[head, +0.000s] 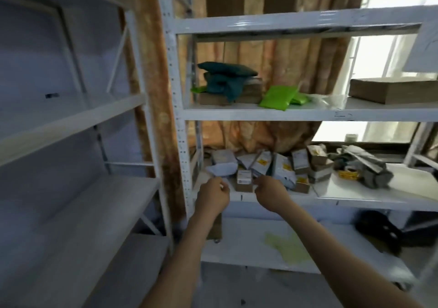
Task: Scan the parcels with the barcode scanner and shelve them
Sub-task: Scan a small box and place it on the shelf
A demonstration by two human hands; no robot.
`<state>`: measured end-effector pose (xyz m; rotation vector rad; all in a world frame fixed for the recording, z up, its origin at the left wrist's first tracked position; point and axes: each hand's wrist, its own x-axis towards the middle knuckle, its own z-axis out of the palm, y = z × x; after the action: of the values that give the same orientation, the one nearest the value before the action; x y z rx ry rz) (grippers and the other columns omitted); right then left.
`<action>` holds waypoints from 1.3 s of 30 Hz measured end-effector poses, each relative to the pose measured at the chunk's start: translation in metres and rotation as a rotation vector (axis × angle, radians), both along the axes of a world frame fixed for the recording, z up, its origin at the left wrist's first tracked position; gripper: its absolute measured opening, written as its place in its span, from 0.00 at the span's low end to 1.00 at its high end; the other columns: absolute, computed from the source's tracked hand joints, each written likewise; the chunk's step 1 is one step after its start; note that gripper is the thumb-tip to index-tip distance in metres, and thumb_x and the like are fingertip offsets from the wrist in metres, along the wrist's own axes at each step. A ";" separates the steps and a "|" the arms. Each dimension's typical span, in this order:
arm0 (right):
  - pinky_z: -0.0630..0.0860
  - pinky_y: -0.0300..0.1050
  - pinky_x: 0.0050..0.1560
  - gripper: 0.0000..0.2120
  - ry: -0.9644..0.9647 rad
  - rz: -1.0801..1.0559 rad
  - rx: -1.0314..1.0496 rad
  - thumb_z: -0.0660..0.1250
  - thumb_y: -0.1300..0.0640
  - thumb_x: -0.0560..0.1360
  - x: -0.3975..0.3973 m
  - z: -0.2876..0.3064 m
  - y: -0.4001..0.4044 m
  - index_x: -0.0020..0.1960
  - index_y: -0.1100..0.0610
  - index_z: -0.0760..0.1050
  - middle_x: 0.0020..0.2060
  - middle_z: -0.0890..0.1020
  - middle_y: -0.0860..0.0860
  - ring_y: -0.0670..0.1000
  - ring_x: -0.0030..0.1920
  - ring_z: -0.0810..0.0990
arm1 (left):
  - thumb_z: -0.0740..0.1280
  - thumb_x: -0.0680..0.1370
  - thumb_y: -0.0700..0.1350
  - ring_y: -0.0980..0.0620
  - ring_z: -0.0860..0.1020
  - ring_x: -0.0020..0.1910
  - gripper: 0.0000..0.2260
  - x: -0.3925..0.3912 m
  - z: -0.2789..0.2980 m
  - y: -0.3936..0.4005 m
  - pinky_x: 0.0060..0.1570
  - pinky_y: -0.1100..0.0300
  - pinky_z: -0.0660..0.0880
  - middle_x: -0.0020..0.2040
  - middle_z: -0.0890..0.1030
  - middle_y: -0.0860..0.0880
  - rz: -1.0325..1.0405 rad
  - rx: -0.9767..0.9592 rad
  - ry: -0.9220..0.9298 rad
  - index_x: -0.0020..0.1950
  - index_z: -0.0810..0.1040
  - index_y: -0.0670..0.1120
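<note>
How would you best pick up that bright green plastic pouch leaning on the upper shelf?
Probably by the lower front edge of the bright green plastic pouch, coming straight in from the open front of the white metal shelf. The pouch is flat and tilted, its upper end resting back, so its near edge reaches toward the shelf lip and fingers could pinch it. A thumb on top with fingers underneath seems easiest.

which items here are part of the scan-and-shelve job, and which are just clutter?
Job:
- left hand and right hand, at the edge of the middle shelf
- labelled parcels piled there
- green mailers, dark green bags, flat carton one shelf up
- no scanner visible

Lying about:
- curtain
- pale glove on a lower shelf
- black object near the floor
</note>
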<state>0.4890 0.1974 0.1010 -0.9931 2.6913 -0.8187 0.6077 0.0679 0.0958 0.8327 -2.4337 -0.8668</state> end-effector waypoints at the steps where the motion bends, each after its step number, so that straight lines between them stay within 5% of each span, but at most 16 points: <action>1: 0.58 0.42 0.27 0.13 -0.008 -0.025 0.004 0.55 0.63 0.82 -0.020 -0.005 0.007 0.57 0.64 0.77 0.32 0.73 0.58 0.49 0.26 0.60 | 0.59 0.80 0.44 0.46 0.79 0.45 0.10 -0.022 -0.007 0.002 0.44 0.56 0.74 0.46 0.82 0.47 -0.022 0.000 -0.014 0.47 0.80 0.48; 4: 0.58 0.44 0.31 0.12 -0.012 -0.050 0.034 0.55 0.64 0.81 -0.081 -0.026 0.016 0.40 0.58 0.71 0.30 0.70 0.58 0.50 0.27 0.60 | 0.58 0.80 0.43 0.52 0.69 0.32 0.11 -0.083 -0.027 0.004 0.34 0.58 0.65 0.35 0.75 0.48 -0.046 0.019 -0.065 0.38 0.73 0.49; 8: 0.58 0.44 0.29 0.14 -0.111 -0.079 0.038 0.57 0.64 0.80 -0.158 -0.055 0.014 0.58 0.72 0.76 0.50 0.79 0.71 0.64 0.36 0.74 | 0.59 0.79 0.43 0.43 0.76 0.43 0.12 -0.155 -0.055 -0.001 0.42 0.52 0.71 0.42 0.78 0.44 -0.017 0.065 -0.143 0.36 0.70 0.49; 12: 0.65 0.43 0.33 0.15 -0.119 -0.026 0.064 0.56 0.64 0.81 -0.213 -0.069 0.001 0.63 0.67 0.75 0.53 0.81 0.64 0.54 0.36 0.71 | 0.59 0.79 0.44 0.43 0.79 0.53 0.07 -0.212 -0.086 -0.022 0.53 0.55 0.74 0.54 0.81 0.46 0.012 0.068 -0.245 0.47 0.77 0.48; 17: 0.60 0.34 0.30 0.16 -0.200 -0.046 0.094 0.56 0.60 0.83 -0.274 -0.085 -0.029 0.68 0.62 0.71 0.49 0.80 0.54 0.44 0.31 0.62 | 0.59 0.79 0.45 0.46 0.78 0.48 0.09 -0.266 -0.115 -0.059 0.48 0.59 0.73 0.53 0.82 0.46 0.086 0.098 -0.311 0.49 0.79 0.48; 21: 0.75 0.47 0.51 0.16 -0.289 -0.094 0.021 0.60 0.59 0.79 -0.321 -0.095 -0.055 0.66 0.59 0.72 0.55 0.80 0.59 0.56 0.49 0.78 | 0.59 0.78 0.42 0.47 0.75 0.43 0.08 -0.321 -0.122 -0.081 0.43 0.58 0.71 0.50 0.80 0.45 0.066 0.142 -0.299 0.46 0.77 0.46; 23: 0.78 0.52 0.47 0.15 -0.284 -0.125 0.003 0.59 0.58 0.80 -0.351 -0.098 -0.066 0.65 0.59 0.72 0.53 0.81 0.60 0.60 0.48 0.79 | 0.59 0.78 0.42 0.43 0.77 0.46 0.08 -0.359 -0.127 -0.093 0.43 0.55 0.72 0.50 0.80 0.42 0.020 0.155 -0.284 0.46 0.77 0.45; 26: 0.71 0.46 0.38 0.16 -0.243 -0.227 -0.047 0.59 0.58 0.80 -0.399 -0.100 -0.078 0.68 0.57 0.69 0.51 0.80 0.58 0.55 0.41 0.74 | 0.58 0.78 0.41 0.43 0.77 0.44 0.08 -0.424 -0.127 -0.103 0.40 0.56 0.73 0.46 0.79 0.43 -0.062 0.144 -0.256 0.45 0.76 0.42; 30: 0.75 0.50 0.55 0.19 -0.188 -0.387 -0.081 0.59 0.56 0.80 -0.452 -0.103 -0.083 0.70 0.58 0.68 0.61 0.78 0.60 0.61 0.58 0.77 | 0.60 0.80 0.43 0.46 0.75 0.38 0.08 -0.496 -0.122 -0.102 0.33 0.57 0.72 0.43 0.77 0.44 -0.193 0.296 -0.159 0.47 0.77 0.41; 33: 0.77 0.50 0.55 0.18 -0.153 -0.497 -0.085 0.59 0.47 0.80 -0.484 -0.104 -0.081 0.64 0.57 0.72 0.58 0.80 0.58 0.61 0.58 0.79 | 0.59 0.79 0.42 0.47 0.69 0.33 0.10 -0.544 -0.127 -0.096 0.33 0.59 0.62 0.38 0.71 0.37 -0.297 0.388 -0.157 0.38 0.70 0.42; 36: 0.75 0.50 0.56 0.20 -0.207 -0.603 -0.042 0.61 0.54 0.79 -0.513 -0.108 -0.074 0.69 0.59 0.67 0.62 0.76 0.61 0.62 0.60 0.77 | 0.60 0.80 0.46 0.44 0.76 0.44 0.06 -0.583 -0.131 -0.087 0.37 0.60 0.67 0.44 0.76 0.44 -0.374 0.521 -0.199 0.48 0.76 0.47; 39: 0.76 0.54 0.59 0.20 -0.241 -0.671 0.024 0.60 0.60 0.76 -0.536 -0.114 -0.066 0.68 0.59 0.67 0.64 0.75 0.63 0.63 0.61 0.76 | 0.59 0.80 0.48 0.45 0.75 0.40 0.10 -0.617 -0.142 -0.078 0.39 0.55 0.67 0.38 0.74 0.43 -0.419 0.592 -0.222 0.40 0.73 0.48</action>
<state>-0.0466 0.1319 -0.0131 0.0522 2.8043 -0.9218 -0.0093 -0.0099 -0.0458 0.6302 -2.6210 -1.7956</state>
